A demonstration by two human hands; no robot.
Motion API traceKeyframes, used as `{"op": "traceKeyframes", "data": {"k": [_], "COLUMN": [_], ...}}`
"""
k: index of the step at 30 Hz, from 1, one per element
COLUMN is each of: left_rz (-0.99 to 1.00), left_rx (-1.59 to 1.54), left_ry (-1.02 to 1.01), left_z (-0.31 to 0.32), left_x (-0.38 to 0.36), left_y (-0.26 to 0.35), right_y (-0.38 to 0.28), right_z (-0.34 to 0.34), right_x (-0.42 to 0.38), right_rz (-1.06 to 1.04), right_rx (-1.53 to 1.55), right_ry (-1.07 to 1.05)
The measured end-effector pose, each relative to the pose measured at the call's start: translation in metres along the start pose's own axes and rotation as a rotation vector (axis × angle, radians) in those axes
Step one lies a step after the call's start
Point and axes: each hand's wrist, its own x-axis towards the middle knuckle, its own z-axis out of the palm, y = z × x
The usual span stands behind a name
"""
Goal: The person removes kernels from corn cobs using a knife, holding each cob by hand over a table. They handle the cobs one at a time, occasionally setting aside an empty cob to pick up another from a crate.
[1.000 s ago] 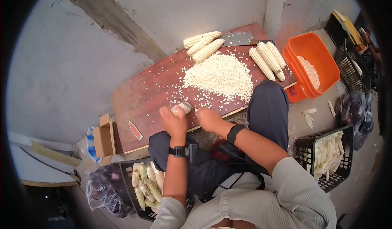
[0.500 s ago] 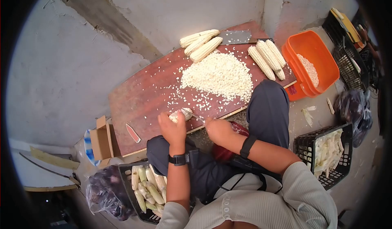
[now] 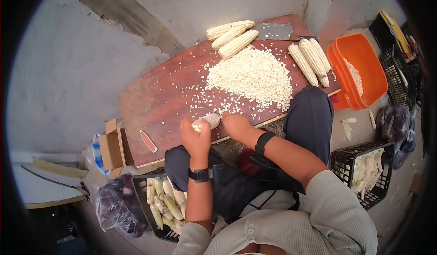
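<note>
Cob (image 3: 205, 120) sits at the near edge of the board (image 3: 154, 100), about 6 o'clock from the kernel pile (image 3: 250, 80), one end up and tilted. L hand (image 3: 195, 136) is wrapped round its lower part, fingers closed on it. R hand (image 3: 234, 124) is fisted right beside it at 3 o'clock, touching or nearly so; it's gripping something thin, prob. a small blade, but too small to tell for sure.

To do this cut well, imo: keep the cob's end planted on the board, L fingers below the blade's line, cut away from the body w/ shallow passes so kernels drop on the board, not in the lap. Turn the cob a bit after each strip.

Further out: three whole cobs (image 3: 232, 36) at 12 o'clock, three more (image 3: 312, 59) at 2, w/ a cleaver (image 3: 275, 31) between the groups. Orange tub (image 3: 364, 55) w/ kernels at 3. Black crate (image 3: 364, 175) of husks at 4; crate of unhusked ears (image 3: 161, 202) at 7. Cardboard box (image 3: 110, 142) at 9.
</note>
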Motion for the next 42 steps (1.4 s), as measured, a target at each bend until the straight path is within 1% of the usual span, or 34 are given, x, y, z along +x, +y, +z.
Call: {"op": "traceKeyframes", "data": {"k": [1,4,5,7,11,16,18,21,22,24,25,27,28,29,30,33,36,37,40,42], "left_rz": [-0.039,-0.040,-0.034,-0.024,-0.019,0.021,0.055,0.082,0.094,0.182,0.228,0.226,0.217,0.133,0.096,-0.012,-0.030,-0.032,-0.036,-0.027], "left_rx": [-0.033,-0.021,-0.010,0.003,0.015,0.012,0.003,0.035,0.048,0.048,0.050,0.043,0.033,0.010,-0.007,-0.047,0.012,0.022,0.040,0.040], "left_ry": [0.004,0.042,0.040,0.043,0.036,0.060,0.042,-0.009,-0.028,-0.048,-0.058,-0.032,-0.011,0.004,0.015,0.034,0.087,0.093,0.107,0.108], "left_z": [0.000,0.002,0.001,0.002,0.001,0.002,0.004,0.005,0.006,0.012,0.014,0.013,0.016,0.015,0.013,0.010,0.011,0.009,0.008,0.008], "left_x": [-0.001,-0.001,-0.002,-0.006,-0.010,-0.010,-0.009,-0.011,-0.010,-0.012,-0.012,-0.010,-0.010,-0.007,-0.007,-0.003,-0.008,-0.008,-0.008,-0.008], "left_y": [-0.004,-0.012,-0.011,-0.006,0.001,0.012,0.008,0.006,0.008,0.014,0.016,0.013,0.013,0.009,0.003,-0.006,-0.003,-0.002,0.003,0.008], "right_y": [0.003,0.027,0.028,0.014,-0.013,-0.019,-0.015,-0.015,-0.010,-0.001,0.004,0.012,0.013,0.015,0.017,0.019,0.009,0.000,-0.024,-0.020], "right_z": [0.000,0.019,0.020,-0.005,-0.035,-0.020,-0.013,-0.011,-0.004,0.007,0.005,0.000,-0.001,0.001,0.004,0.005,-0.006,-0.008,-0.024,-0.011], "right_x": [-0.002,0.008,0.004,-0.019,-0.073,-0.095,-0.089,-0.073,-0.061,-0.036,-0.029,-0.022,-0.019,-0.017,-0.018,-0.022,-0.045,-0.056,-0.092,-0.098], "right_rz": [-0.030,-0.278,-0.204,-0.056,-0.179,-0.148,-0.128,-0.137,-0.093,-0.007,-0.017,-0.030,-0.025,-0.019,-0.013,-0.111,-0.089,-0.086,-0.116,-0.118], "right_rx": [0.009,0.047,0.072,0.114,-0.027,-0.092,-0.090,-0.058,-0.049,-0.026,-0.013,0.018,0.010,-0.001,-0.008,0.070,0.125,0.088,-0.101,-0.090], "right_ry": [0.015,0.167,0.187,0.228,0.351,0.299,0.257,0.275,0.271,0.266,0.216,0.124,0.123,0.120,0.114,0.229,0.306,0.356,0.233,0.267]}}
